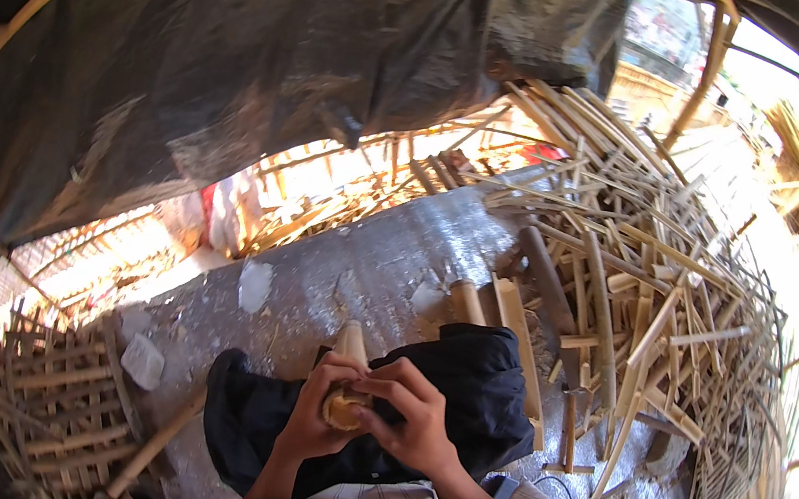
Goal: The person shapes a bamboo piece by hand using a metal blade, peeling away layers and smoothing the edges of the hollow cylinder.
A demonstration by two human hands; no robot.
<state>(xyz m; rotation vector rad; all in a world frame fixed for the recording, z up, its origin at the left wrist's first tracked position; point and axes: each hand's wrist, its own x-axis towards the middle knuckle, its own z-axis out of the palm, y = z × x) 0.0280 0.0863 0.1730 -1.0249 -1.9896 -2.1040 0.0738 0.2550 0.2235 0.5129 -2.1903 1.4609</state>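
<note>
A short bamboo tube (353, 342) is held over my lap, its cut end (341, 410) turned toward me. My left hand (312, 412) wraps around the tube from the left. On the other side my right hand (412, 421) has its fingers bent over the top of the tube, with the thumb at the cut end. Whether a small tool sits between the fingers cannot be made out. Dark cloth (484, 377) covers my legs beneath both hands.
A large heap of split bamboo strips (657, 284) lies at the right. Beside my right leg a wide bamboo slat (517, 351) leans. A woven bamboo lattice (62, 397) is at the lower left, near a pale stone block (143, 361). Dark sheeting (244, 47) hangs ahead.
</note>
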